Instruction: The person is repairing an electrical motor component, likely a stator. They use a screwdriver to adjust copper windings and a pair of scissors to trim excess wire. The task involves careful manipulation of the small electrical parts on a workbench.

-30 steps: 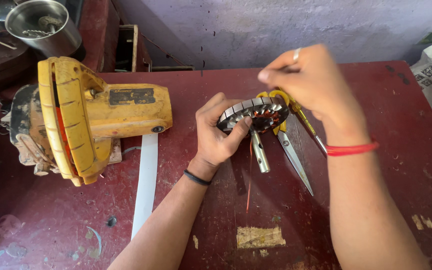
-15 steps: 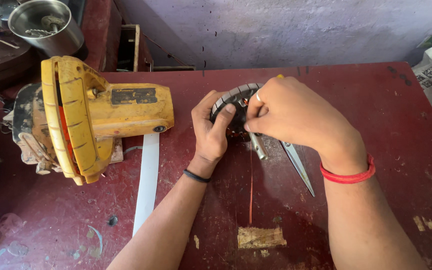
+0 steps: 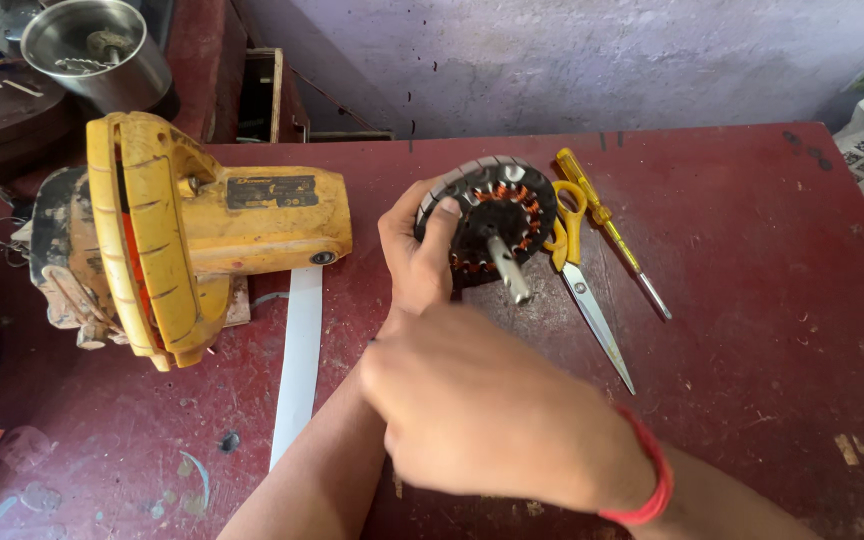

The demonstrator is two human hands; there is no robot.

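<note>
Red and scratched, the desk [image 3: 752, 300] carries a round motor part [image 3: 487, 225] near its middle. It looks out of the yellow tool [image 3: 192, 230] already, coils bare. Left hand [image 3: 417, 260] fingers wrap its rim. Right hand [image 3: 492, 415] is curled; what it holds I cannot tell.

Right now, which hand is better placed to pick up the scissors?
Right, probably. The left hand is gripping the motor stator, thumb over its rim. The right hand holds nothing visible and sits nearer the camera, with bare table between it and the scissors beside the stator.
</note>
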